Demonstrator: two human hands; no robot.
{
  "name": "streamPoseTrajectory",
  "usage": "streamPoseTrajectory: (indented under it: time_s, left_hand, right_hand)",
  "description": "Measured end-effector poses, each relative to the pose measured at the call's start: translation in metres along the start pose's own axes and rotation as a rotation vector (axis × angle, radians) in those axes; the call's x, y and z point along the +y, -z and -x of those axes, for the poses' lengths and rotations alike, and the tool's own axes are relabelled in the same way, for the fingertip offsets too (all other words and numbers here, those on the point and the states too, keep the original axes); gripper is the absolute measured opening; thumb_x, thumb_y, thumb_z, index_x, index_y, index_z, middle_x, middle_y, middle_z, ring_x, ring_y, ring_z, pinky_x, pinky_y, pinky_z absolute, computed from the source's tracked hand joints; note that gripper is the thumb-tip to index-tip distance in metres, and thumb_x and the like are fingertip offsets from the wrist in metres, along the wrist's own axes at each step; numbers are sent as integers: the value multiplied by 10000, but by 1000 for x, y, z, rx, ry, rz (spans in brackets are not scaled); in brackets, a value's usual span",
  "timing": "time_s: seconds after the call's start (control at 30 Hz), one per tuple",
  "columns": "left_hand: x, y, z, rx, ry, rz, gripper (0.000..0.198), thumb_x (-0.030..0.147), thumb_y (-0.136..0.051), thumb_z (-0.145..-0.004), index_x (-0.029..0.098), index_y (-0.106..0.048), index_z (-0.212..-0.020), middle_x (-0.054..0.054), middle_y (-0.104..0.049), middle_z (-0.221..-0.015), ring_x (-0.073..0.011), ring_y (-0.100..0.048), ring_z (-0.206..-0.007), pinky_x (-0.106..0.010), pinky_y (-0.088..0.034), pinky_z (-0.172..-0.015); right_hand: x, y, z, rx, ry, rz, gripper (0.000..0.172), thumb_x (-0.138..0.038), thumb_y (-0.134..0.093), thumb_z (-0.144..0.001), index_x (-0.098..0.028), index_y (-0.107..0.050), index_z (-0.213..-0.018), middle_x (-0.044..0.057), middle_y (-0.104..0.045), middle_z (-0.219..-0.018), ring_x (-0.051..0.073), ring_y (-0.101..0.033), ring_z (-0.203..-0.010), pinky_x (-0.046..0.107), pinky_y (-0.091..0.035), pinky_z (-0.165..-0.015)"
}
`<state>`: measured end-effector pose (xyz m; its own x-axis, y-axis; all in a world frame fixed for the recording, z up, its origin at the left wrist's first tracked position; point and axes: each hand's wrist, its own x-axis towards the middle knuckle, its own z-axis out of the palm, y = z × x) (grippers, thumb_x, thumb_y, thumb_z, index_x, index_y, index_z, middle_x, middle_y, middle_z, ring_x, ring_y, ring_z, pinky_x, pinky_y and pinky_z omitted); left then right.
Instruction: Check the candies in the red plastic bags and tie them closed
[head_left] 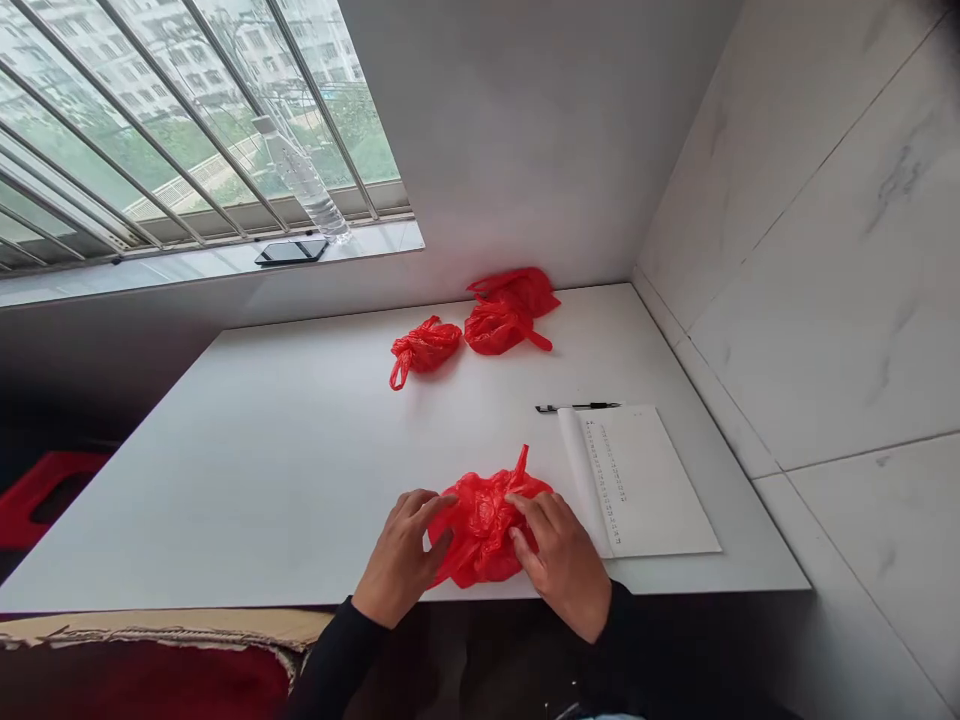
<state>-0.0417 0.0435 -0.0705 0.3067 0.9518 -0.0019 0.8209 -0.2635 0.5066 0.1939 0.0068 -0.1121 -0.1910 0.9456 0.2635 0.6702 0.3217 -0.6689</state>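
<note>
A crumpled red plastic bag (486, 515) lies near the front edge of the white table, its top bunched and one handle sticking up at the back. On its left side, my left hand (403, 555) touches the plastic with thumb and forefinger apart. My right hand (561, 562) rests against the right side, fingers curved over the plastic and the thumb spread from them. Neither hand shows a closed grip. What is inside the bag is hidden.
Farther back on the table (300, 450) lie a small knotted red bag (426, 348) and a larger red bundle (504, 318). To the right are a black pen (577, 407) and an open notebook (660, 490). The sill holds a phone (291, 252) and a water bottle (304, 180).
</note>
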Motion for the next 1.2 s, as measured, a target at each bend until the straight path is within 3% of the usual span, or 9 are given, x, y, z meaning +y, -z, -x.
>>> streamPoseTrajectory:
  time_s: [0.3, 0.4, 0.53, 0.7, 0.83, 0.93, 1.0, 1.07, 1.2]
  left_hand:
    - [-10, 8, -4, 135, 95, -40, 250, 375, -504, -984, 227, -626, -824, -35, -671, -800, -230, -622, -775, -362, -503, -696]
    - [-5, 11, -3, 219, 109, -43, 241, 367, -485, -991, 214, -646, -1085, -92, -699, -1058, -269, -649, -986, -404, -536, -815]
    - [21, 3, -8, 128, -72, 0, 446, 328, -553, -961, 303, -544, -1406, -64, -579, -1423, -263, -494, -1346, -428, -440, -1098]
    - [22, -1, -19, 158, -74, 34, 181, 315, -555, -957, 248, -722, -935, -43, -733, -913, -238, -667, -959, -457, -473, -1044]
    - [14, 12, -16, 263, 48, 95, 255, 373, -492, -1003, 224, -687, -1074, -64, -738, -1006, -216, -691, -902, -302, -568, -701]
    - [25, 14, -13, 210, 8, 126, 357, 367, -560, -971, 280, -613, -1313, -58, -690, -1214, -231, -651, -1117, -343, -559, -898]
    - [33, 11, -13, 182, -25, 121, 343, 365, -641, -917, 308, -665, -1254, -53, -672, -1203, -254, -624, -1138, -392, -521, -966]
    - [36, 8, -13, 199, -23, 121, 169, 357, -650, -912, 289, -737, -1039, -50, -675, -1073, -246, -634, -1033, -387, -520, -907]
    - [28, 17, -11, 353, 82, 165, 171, 349, -566, -975, 229, -671, -912, -40, -660, -934, -194, -634, -871, -340, -519, -800]
  right_hand:
    - [23, 34, -17, -95, -37, 27, 96, -141, -528, -953, -209, -596, -955, 50, -618, -936, 221, -591, -880, 389, -544, -782]
    - [21, 47, -21, -55, -67, 1, 90, -139, -532, -936, -208, -585, -957, 61, -603, -972, 228, -574, -923, 396, -534, -812]
    - [14, 49, -24, -62, -18, -85, 121, -115, -530, -905, -215, -568, -963, 68, -614, -1050, 236, -575, -999, 407, -519, -878]
    - [17, 54, -22, -81, -115, -112, 82, -139, -522, -889, -219, -539, -883, 25, -620, -888, 201, -590, -842, 364, -506, -770]
    - [20, 66, -24, -46, -239, -141, 91, -257, -496, -954, -224, -552, -891, 14, -618, -836, 194, -598, -805, 347, -504, -725]
    - [12, 63, -30, -66, -201, -152, 326, -450, -559, -970, -226, -573, -1206, 33, -650, -917, 219, -615, -873, 394, -526, -814]
    - [6, 58, -34, -91, -120, -125, 376, -464, -606, -950, -234, -581, -1246, 48, -652, -964, 237, -605, -915, 415, -523, -846]
    - [4, 55, -36, -83, -62, -132, 200, -381, -574, -973, -227, -628, -1088, 54, -646, -968, 235, -590, -924, 403, -515, -840]
    - [10, 67, -31, 34, -241, -329, 147, -341, -479, -1005, -225, -567, -984, 20, -608, -853, 194, -591, -805, 335, -513, -738]
